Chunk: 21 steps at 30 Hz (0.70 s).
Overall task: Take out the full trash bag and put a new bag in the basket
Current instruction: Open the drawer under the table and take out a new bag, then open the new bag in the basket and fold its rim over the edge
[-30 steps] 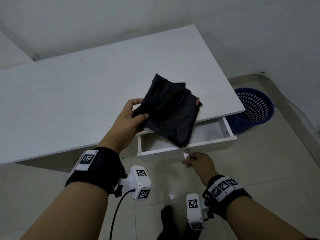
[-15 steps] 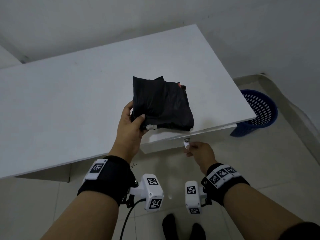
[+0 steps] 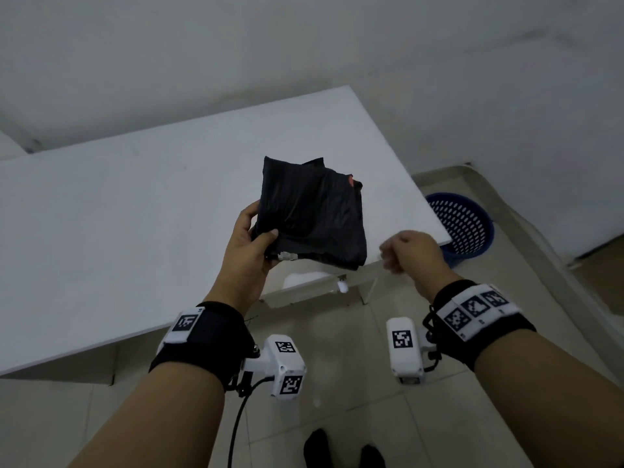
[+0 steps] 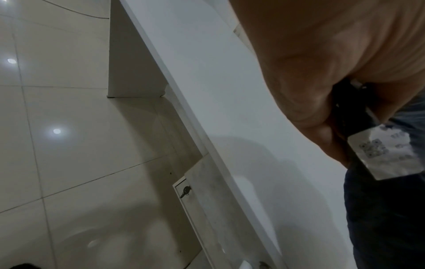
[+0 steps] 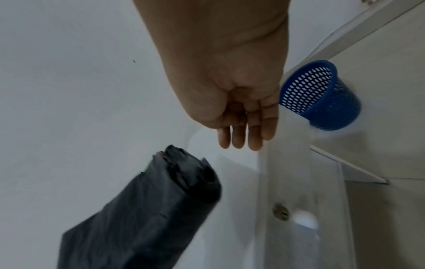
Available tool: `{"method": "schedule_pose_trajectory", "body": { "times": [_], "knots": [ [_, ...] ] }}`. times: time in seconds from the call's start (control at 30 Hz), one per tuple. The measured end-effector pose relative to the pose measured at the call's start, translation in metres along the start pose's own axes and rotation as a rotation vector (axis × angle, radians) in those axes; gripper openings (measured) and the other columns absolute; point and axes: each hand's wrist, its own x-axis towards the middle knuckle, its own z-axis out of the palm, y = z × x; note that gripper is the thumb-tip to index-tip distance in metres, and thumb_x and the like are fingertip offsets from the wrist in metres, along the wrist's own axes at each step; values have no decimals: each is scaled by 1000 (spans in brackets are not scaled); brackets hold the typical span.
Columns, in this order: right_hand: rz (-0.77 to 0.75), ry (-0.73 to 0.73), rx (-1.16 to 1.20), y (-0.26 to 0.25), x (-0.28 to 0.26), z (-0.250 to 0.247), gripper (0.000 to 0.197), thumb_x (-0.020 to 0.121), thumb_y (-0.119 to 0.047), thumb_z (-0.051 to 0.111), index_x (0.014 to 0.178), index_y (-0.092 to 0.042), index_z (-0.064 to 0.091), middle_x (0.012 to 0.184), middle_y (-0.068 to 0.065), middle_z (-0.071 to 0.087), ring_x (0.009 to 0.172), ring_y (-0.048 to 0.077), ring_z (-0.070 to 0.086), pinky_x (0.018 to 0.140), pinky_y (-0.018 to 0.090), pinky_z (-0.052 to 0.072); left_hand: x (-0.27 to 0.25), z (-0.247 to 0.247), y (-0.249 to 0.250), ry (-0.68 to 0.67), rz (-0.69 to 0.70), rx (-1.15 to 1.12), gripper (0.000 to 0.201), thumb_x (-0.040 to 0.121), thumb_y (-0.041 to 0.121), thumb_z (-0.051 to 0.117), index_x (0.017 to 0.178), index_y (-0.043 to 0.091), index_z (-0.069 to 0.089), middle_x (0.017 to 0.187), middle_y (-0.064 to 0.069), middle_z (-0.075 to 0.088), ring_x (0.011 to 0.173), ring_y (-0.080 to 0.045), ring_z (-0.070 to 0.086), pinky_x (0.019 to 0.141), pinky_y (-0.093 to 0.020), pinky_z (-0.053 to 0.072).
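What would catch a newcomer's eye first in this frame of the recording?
First, the folded black plastic trash bags, gripped at one corner by the left hand and held up over the white desk. Next, the blue perforated plastic basket on the tiled floor beyond the desk's right end, with no bag visible in it. The right hand hangs loosely curled and holds nothing, above the drawer's small knob.

a white desk (image 3: 141, 211) stands on pale glossy floor tiles (image 3: 337, 417) against grey walls (image 3: 304, 55).
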Motion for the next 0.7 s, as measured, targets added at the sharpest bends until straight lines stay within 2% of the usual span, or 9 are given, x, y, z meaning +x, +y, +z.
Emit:
{"method": "schedule_pose_trajectory", "body": {
  "times": [0.07, 0.13, 0.23, 0.3, 0.37, 0.43, 0.5, 0.6, 0.7],
  "knots": [
    [-129, 42, 68, -30, -12, -15, 27, 96, -4, 40, 92, -4, 66, 85, 13, 66, 65, 20, 59, 56, 25, 49, -1, 9, 15, -37, 7, 10, 49, 95, -7, 42, 133, 23, 48, 115, -1, 65, 100, -25, 64, 81, -46, 57],
    [-220, 35, 99, -56, -25, -28, 22, 97, -12, 47, 105, -6, 66, 92, 11, 68, 73, 19, 62, 63, 26, 51, 0, 21, 30, -90, 20, 29, 49, 94, -7, 41, 133, 22, 48, 115, -4, 65, 98, -26, 64, 83, -49, 55],
    [-274, -36, 128, -77, -40, -45, 25, 94, -24, 59, 110, -6, 64, 99, 10, 69, 78, 19, 63, 68, 29, 52, 2, 43, 51, -171, 43, 40, 48, 94, -7, 40, 131, 23, 50, 118, -6, 63, 97, -25, 65, 82, -48, 55],
    [-292, -24, 173, -86, -44, -54, 27, 89, -26, 66, 107, -6, 64, 94, 9, 68, 74, 19, 62, 65, 30, 50, 5, 60, 62, -225, 55, 33, 48, 94, -7, 39, 128, 24, 51, 117, -4, 63, 96, -23, 66, 79, -46, 58],
    [-319, 31, 214, -91, -45, -66, 18, 85, -22, 70, 97, -10, 64, 85, 6, 66, 70, 19, 60, 62, 31, 48, 8, 78, 70, -268, 60, 43, 47, 94, -7, 39, 127, 23, 52, 116, -4, 64, 96, -24, 67, 79, -48, 58],
    [-347, 79, 266, -95, -42, -84, 10, 85, -17, 69, 89, -11, 62, 82, 8, 64, 71, 21, 59, 61, 31, 47, 14, 100, 75, -289, 65, 68, 46, 94, -6, 40, 129, 21, 51, 115, -5, 65, 99, -27, 64, 84, -52, 53],
    [-363, 104, 332, -101, -38, -107, 5, 87, -12, 65, 87, -10, 60, 86, 12, 63, 76, 24, 60, 64, 34, 50, 21, 127, 76, -296, 78, 105, 43, 95, -5, 41, 129, 20, 50, 115, -5, 65, 100, -27, 64, 84, -48, 54],
    [-432, 167, 343, -109, -27, -150, 9, 89, -11, 63, 81, -14, 58, 89, 12, 64, 81, 25, 60, 74, 41, 52, 38, 176, 69, -227, 152, 259, 48, 93, 0, 52, 134, 25, 43, 120, -3, 63, 103, -25, 66, 80, -37, 59],
    [-532, 267, 283, -118, -9, -201, 10, 84, -19, 65, 77, -19, 58, 86, 11, 65, 79, 23, 60, 74, 40, 50, 60, 241, 56, -64, 283, 453, 74, 83, 3, 62, 144, 28, 29, 134, -4, 47, 107, -18, 60, 86, -33, 55]
  ]
}}
